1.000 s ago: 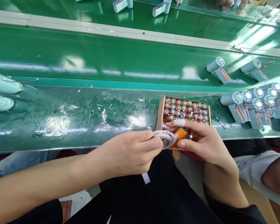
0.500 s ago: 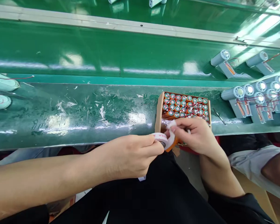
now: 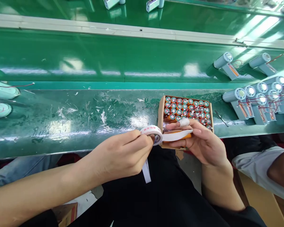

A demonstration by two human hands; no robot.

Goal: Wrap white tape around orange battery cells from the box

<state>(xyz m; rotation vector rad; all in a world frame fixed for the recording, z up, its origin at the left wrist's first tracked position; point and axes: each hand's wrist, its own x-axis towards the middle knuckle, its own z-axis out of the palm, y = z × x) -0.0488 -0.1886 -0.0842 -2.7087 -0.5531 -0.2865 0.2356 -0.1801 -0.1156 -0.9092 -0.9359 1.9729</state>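
My left hand (image 3: 123,156) pinches a roll of white tape (image 3: 152,134) with red print, fingers closed around its rim just in front of the near edge of the green bench (image 3: 85,113). A strip of tape (image 3: 177,136) runs from the roll to the right, stretched flat across an orange battery (image 3: 183,136) that lies in my right hand (image 3: 201,142). My right fingers are curled narrow around that battery, thumb pressing on the tape from above; a bit of white tape is wrapped on one fingertip (image 3: 184,122). A loose tail of tape (image 3: 146,171) hangs below my left hand over my dark lap.

Just behind my right hand, a cardboard box (image 3: 161,110) sits on the bench, packed with upright orange batteries and red wires. To the far right stand grey cylinder parts (image 3: 251,97) with wires, and more pale ones (image 3: 2,97) lie at the left edge. Another person's arm (image 3: 280,171) shows at the lower right.
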